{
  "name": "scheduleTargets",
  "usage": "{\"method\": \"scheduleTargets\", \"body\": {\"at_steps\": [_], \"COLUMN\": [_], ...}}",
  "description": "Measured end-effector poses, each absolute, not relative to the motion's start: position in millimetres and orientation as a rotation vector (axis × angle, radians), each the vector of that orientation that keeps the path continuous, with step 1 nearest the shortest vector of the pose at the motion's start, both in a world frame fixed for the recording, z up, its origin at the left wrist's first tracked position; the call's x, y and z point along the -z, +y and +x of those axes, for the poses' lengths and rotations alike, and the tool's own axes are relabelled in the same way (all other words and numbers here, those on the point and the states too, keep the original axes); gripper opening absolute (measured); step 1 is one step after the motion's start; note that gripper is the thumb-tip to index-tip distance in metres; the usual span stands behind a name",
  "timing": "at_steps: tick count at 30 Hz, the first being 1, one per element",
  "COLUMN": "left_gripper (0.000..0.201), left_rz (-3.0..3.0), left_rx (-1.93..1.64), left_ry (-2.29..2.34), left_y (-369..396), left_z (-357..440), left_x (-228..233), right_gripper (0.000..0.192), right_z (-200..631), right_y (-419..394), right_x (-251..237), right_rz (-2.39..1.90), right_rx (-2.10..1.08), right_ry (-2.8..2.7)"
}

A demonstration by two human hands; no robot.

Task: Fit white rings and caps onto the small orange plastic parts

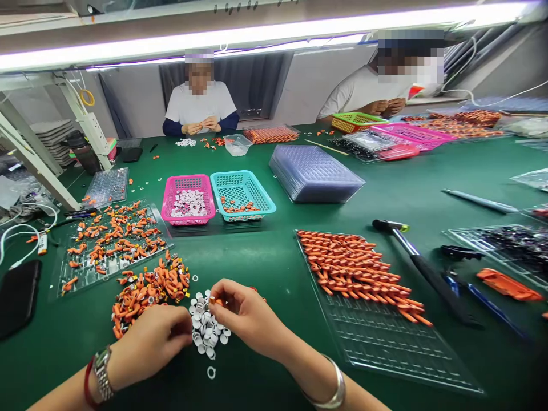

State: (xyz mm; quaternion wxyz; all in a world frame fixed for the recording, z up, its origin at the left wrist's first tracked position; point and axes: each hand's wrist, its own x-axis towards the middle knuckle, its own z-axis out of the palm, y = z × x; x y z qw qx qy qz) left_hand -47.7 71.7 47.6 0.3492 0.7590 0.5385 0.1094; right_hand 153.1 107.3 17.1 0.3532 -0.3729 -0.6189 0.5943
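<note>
Orange parts [149,288] are heaped on the green tabletop [261,257], just past the left hand [152,337], and the near edge of the heap is blocked from view by that hand. White discs [209,328] are piled right beside them, between the 2 hands. As for the right hand [248,317], its grip is closed down to a fingertip pinch, and a small orange piece [218,301] looks to be held in it. The left grip is loosely curled at the edge of the discs; whether anything's held in there can't be told, since the fingertips are tucked out of sight.

Pretty crowded spot otherwise. 1 white ring [211,373] is left loose on the near side of the discs. On the left, a clear tray [113,266] is strewn with more orange parts, with a phone [19,299] parked nearby. Beyond the heaps, a pink basket [188,220] and a blue basket [235,178] are set side by side, with stacked clear trays [314,168] to their right. Over on the right, orange sticks [355,271] are lined up across the far part of another tray [385,342], and a hammer [432,278] is laid beside it. 2 people [199,103] are seated across the way.
</note>
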Motion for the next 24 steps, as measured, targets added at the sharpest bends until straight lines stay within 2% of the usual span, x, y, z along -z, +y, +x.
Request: {"method": "scheduleTargets", "body": {"at_steps": [3, 6, 11, 17, 24], "left_gripper": [0.009, 0.013, 0.020, 0.011, 0.013], "left_rz": [1.801, 1.546, 1.237, 1.383, 1.606], "left_rx": [-0.485, -0.734, -0.851, -0.942, -0.972], "left_ry": [1.363, 1.311, 1.228, 1.284, 1.364], "left_y": [83.1, 91.4, 92.4, 85.6, 83.3], "left_z": [-37.9, -30.0, -28.1, -25.7, -24.0], "left_x": [-54.2, -50.1, -34.9, -32.0, -26.1], "right_gripper": [0.026, 0.032, 0.019, 0.006, 0.012], "right_z": [156.2, 158.5, 157.8, 153.8, 149.3], "right_y": [108.8, 112.5, 110.8, 102.9, 99.6], "right_x": [-16.7, -17.2, -19.1, -25.3, -23.0], "right_rz": [-0.935, -0.919, -0.973, -1.065, -1.141], "right_rx": [-1.638, -1.679, -1.609, -1.502, -1.432], "right_ry": [-1.505, -1.412, -1.423, -1.529, -1.599]}}
